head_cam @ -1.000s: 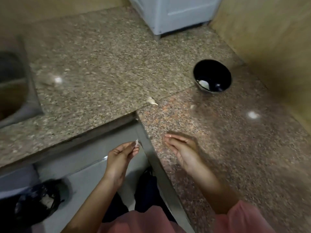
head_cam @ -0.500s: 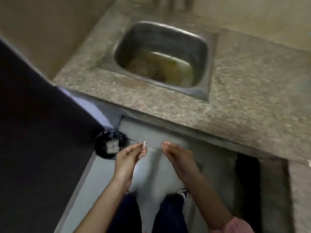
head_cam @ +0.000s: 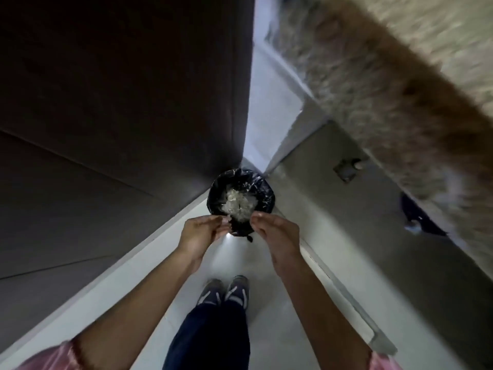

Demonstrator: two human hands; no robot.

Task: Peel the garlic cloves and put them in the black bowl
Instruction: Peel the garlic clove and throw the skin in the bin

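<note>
I look straight down at the floor. A small bin with a black liner (head_cam: 262,188) stands in the corner, and a heap of pale garlic skins (head_cam: 238,202) lies inside it. My left hand (head_cam: 201,235) hovers over the bin's near rim, its fingertips pinched together on a small pale scrap of garlic skin (head_cam: 227,217). My right hand (head_cam: 277,236) hangs beside it over the rim, fingers loosely bent and holding nothing. Neither the black bowl nor the garlic cloves are in view.
A dark panel (head_cam: 120,102) fills the left side. The blurred granite counter (head_cam: 400,89) runs along the upper right, with grey cabinet fronts (head_cam: 373,222) under it. My shoes (head_cam: 224,292) stand on the white floor (head_cam: 280,303) just behind the bin.
My view swung from the counter and sink down to the floor bin. Both hands moved with it and now hover over the bin, with the left still pinching the skin.
</note>
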